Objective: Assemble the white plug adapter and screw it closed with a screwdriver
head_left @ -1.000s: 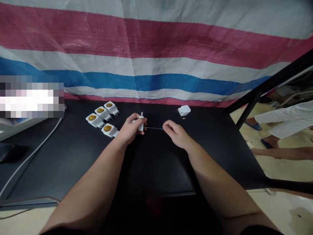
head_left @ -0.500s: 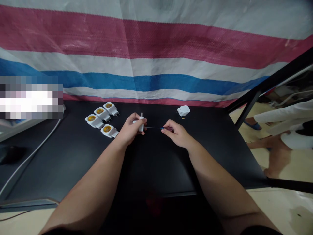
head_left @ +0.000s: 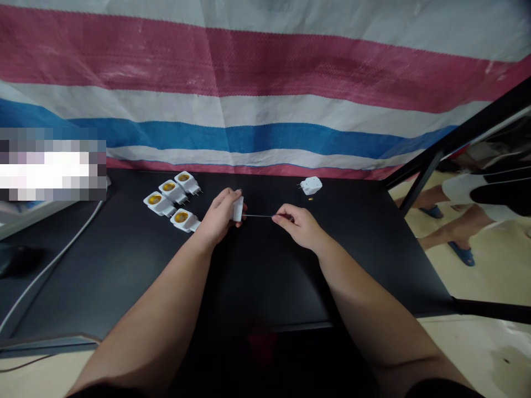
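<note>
My left hand (head_left: 222,214) is closed around a white plug-in lamp holder (head_left: 238,210), with its flat face turned to the right. My right hand (head_left: 299,225) grips the handle of a screwdriver (head_left: 259,216), mostly hidden by the fingers. The thin metal shaft runs left, level, and its tip meets the lamp holder's right face; the exact contact spot is too small to make out. Left of my left hand lie several white lamp holders (head_left: 182,220) with gold-coloured sockets facing up. Another white lamp holder (head_left: 311,186) rests beyond my right hand, a small brass-coloured piece (head_left: 311,199) beside it.
A black table (head_left: 265,276) bears everything. A striped sheet (head_left: 265,66) hangs behind it. At the left are a grey cable (head_left: 53,265) and a dark mouse-like object (head_left: 19,260). A black metal frame (head_left: 431,166) stands at the right, with another person's legs (head_left: 460,221) beyond.
My left hand has turned the lamp holder, so the plug prong that stood up no longer shows. The screwdriver stays against it. The person at the right has shifted their legs.
</note>
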Available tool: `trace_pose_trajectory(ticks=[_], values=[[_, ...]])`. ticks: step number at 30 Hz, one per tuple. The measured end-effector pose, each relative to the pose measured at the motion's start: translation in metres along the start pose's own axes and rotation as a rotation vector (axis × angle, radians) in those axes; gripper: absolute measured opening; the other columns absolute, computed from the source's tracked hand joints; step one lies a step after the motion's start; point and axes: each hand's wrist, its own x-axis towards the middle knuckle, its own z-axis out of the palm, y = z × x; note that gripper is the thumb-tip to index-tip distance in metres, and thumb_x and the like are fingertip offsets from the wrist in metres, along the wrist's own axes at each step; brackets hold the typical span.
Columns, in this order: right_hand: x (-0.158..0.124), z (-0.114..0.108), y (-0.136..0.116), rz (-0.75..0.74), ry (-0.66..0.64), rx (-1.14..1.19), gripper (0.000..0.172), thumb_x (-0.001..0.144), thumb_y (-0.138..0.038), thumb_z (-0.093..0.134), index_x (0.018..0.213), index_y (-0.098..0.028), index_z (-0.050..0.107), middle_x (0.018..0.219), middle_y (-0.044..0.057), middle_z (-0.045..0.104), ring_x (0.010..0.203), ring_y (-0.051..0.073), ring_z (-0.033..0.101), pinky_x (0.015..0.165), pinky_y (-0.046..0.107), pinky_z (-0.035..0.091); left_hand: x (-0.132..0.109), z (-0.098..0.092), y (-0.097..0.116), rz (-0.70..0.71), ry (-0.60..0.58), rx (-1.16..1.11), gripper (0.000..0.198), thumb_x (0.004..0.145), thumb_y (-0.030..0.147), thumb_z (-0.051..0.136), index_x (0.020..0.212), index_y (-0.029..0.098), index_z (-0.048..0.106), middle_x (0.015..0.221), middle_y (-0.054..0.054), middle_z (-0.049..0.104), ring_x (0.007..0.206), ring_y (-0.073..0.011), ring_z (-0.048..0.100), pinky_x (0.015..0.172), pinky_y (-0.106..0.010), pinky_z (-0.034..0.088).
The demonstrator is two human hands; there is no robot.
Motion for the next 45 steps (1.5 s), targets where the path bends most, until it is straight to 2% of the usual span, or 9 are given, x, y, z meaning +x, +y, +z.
trace_pose_trajectory(ticks=[6,10,15,17,19,24,32,40,45], values=[[0.001,0.004,-0.006,0.107,-0.074,0.039,0.059,0.106,-0.067,0.053,0.072,-0.021,0.064,0.063,-0.002,0.051,0.060,0.014,0.046,0.063,0.032,0.035,-0.002,0.000,0.002,0.140,-0.019,-0.020,0.034,0.089,0.050,0.075,0.085,0.023,0.054,0.079,-0.002,0.068,0.062,-0.0159,0.063,0.046,-0.023,0.046],[0.002,0.004,-0.003,0.127,-0.010,0.077,0.059,0.108,-0.067,0.048,0.076,-0.021,0.066,0.063,-0.003,0.049,0.059,0.014,0.045,0.061,0.032,0.035,-0.006,-0.002,0.009,0.311,-0.002,0.026,0.029,0.088,0.046,0.080,0.098,0.023,0.067,0.096,-0.003,0.068,0.081,-0.0154,0.066,0.070,-0.025,0.057],[0.002,0.006,0.000,-0.094,0.144,-0.150,0.028,0.105,-0.043,0.064,0.090,-0.022,0.073,0.087,0.003,0.065,0.076,0.017,0.060,0.074,0.034,0.046,-0.012,-0.026,0.029,0.582,0.360,0.374,0.052,0.075,0.034,0.093,0.117,0.027,0.063,0.112,-0.002,0.067,0.091,-0.0149,0.066,0.081,-0.026,0.056],[0.002,0.008,0.001,-0.146,0.135,-0.227,0.017,0.102,-0.035,0.070,0.093,-0.022,0.076,0.092,0.003,0.064,0.082,0.018,0.063,0.080,0.035,0.050,-0.013,-0.040,0.039,0.567,0.563,0.617,0.049,0.070,0.033,0.093,0.108,0.023,0.064,0.102,-0.003,0.068,0.086,-0.0179,0.066,0.080,-0.032,0.056],[0.001,0.010,0.003,-0.167,0.115,-0.311,0.010,0.100,-0.031,0.074,0.096,-0.023,0.078,0.093,0.004,0.064,0.088,0.020,0.064,0.085,0.038,0.052,-0.015,-0.052,0.046,0.484,0.635,0.837,0.040,0.069,0.032,0.090,0.101,0.021,0.067,0.095,-0.004,0.069,0.086,-0.0232,0.068,0.085,-0.041,0.058],[0.002,0.011,0.007,-0.161,0.069,-0.410,0.007,0.098,-0.031,0.079,0.101,-0.025,0.080,0.094,0.005,0.066,0.095,0.024,0.063,0.089,0.040,0.054,-0.017,-0.065,0.052,0.298,0.567,1.222,0.033,0.066,0.036,0.088,0.092,0.022,0.075,0.091,-0.009,0.067,0.094,-0.0356,0.069,0.091,-0.055,0.056],[0.003,0.012,0.005,-0.181,0.029,-0.428,0.013,0.097,-0.034,0.081,0.106,-0.025,0.079,0.095,0.004,0.068,0.095,0.024,0.064,0.090,0.040,0.056,-0.017,-0.064,0.049,0.164,0.493,1.338,0.027,0.070,0.036,0.080,0.093,0.022,0.076,0.074,-0.009,0.064,0.090,-0.0380,0.070,0.085,-0.054,0.055],[0.014,-0.016,0.029,-0.228,0.672,-0.576,0.029,0.096,-0.025,0.067,0.122,-0.021,0.077,0.122,0.015,0.068,0.116,0.033,0.065,0.109,0.055,0.053,-0.017,-0.071,0.050,0.114,0.471,1.347,0.033,0.073,0.040,0.080,0.101,0.022,0.076,0.095,-0.015,0.073,0.102,-0.0411,0.070,0.091,-0.057,0.055],[0.025,-0.036,0.057,-0.012,0.826,-0.633,0.046,0.094,-0.022,0.061,0.139,-0.024,0.072,0.153,0.019,0.058,0.139,0.040,0.054,0.118,0.065,0.044,-0.022,-0.070,0.057,0.055,0.427,1.398,0.056,0.078,0.042,0.079,0.130,0.022,0.073,0.120,-0.016,0.073,0.116,-0.0413,0.069,0.100,-0.056,0.055]])
